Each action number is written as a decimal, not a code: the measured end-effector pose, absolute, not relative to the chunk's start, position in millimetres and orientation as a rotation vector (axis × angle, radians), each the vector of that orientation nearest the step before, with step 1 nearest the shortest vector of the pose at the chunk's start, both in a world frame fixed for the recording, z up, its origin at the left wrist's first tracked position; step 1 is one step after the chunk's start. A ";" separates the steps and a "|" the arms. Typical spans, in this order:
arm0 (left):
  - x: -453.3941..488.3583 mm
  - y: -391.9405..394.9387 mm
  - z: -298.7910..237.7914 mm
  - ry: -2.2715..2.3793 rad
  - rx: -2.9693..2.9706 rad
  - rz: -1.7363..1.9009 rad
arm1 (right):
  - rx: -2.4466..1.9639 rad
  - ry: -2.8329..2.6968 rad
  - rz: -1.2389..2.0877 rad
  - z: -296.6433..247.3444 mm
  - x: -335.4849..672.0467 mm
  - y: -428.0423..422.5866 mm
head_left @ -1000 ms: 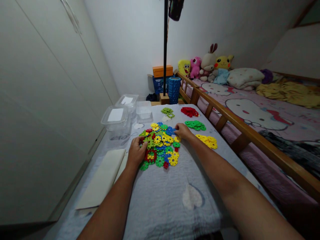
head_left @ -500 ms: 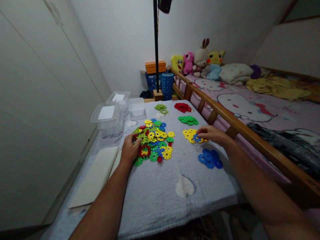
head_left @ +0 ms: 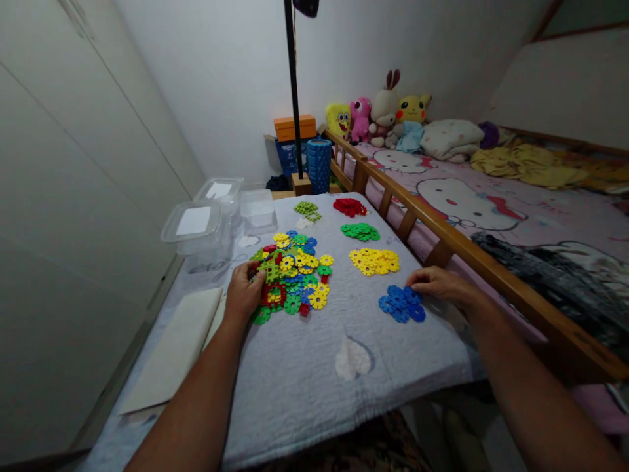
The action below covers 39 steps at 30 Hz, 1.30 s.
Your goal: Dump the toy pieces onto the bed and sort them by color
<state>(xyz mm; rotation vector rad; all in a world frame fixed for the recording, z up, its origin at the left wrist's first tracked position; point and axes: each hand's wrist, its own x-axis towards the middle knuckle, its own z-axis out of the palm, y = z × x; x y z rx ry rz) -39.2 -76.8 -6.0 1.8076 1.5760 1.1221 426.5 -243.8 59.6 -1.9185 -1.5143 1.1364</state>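
Observation:
My left hand (head_left: pixel 244 290) rests at the left edge of a mixed pile of plastic interlocking discs (head_left: pixel 295 283). Its thumb and fingers are closed around a lime-green square piece (head_left: pixel 270 271) there. At the right, my right hand (head_left: pixel 442 286) is pinched at the upper right edge of the blue flower-shaped discs (head_left: pixel 400 303), its fingertips on one blue disc. Sorted beyond it are yellow discs (head_left: pixel 374 261), green discs (head_left: pixel 360 231), red pieces (head_left: pixel 350 207) and lime-green pieces (head_left: pixel 306 210).
Clear plastic boxes (head_left: pixel 192 226) stand at the table's back left, with a cream folder (head_left: pixel 179 351) in front. A black pole on a wooden block (head_left: pixel 301 184) rises behind the table. The bed's wooden rail (head_left: pixel 417 226) runs along the right side.
My right hand has moved from the yellow discs toward me to the blue pile, bringing a blue disc along. My left hand stays at the mixed pile. The view has shifted slightly.

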 end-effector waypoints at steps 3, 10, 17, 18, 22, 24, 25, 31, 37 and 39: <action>-39.6 -75.2 -8.2 1.570 1.800 1.117 | -1.935 -1.557 1.021 57.9 425.6 -239.2; -38.0 -76.2 -4.2 1.580 1.806 1.111 | -1.872 -1.668 0.766 69.2 378.3 -205.1; -37.4 -77.3 -3.4 1.557 1.784 1.143 | -1.752 -2.075 0.654 52.9 283.6 -148.7; -37.7 -77.0 -4.1 1.555 1.781 1.150 | -1.771 -2.105 0.581 47.7 274.2 -144.1; -38.6 -75.9 -6.3 1.543 1.769 1.170 | -1.848 -2.154 0.380 32.4 254.0 -136.9; -38.7 -76.0 -6.3 1.535 1.764 1.170 | -1.879 -2.148 0.348 30.1 252.0 -136.8; -38.6 -76.2 -6.1 1.531 1.762 1.168 | -1.893 -2.136 0.336 30.1 252.1 -136.8; -37.9 -77.5 -5.1 1.529 1.772 1.175 | -1.849 -2.027 0.312 38.0 262.5 -129.6; -38.9 -76.3 -8.4 1.514 1.762 1.176 | -1.932 -1.768 0.328 55.9 301.9 -98.2; -39.0 -75.7 -9.0 1.515 1.770 1.182 | -2.037 -1.661 0.273 60.8 318.6 -84.1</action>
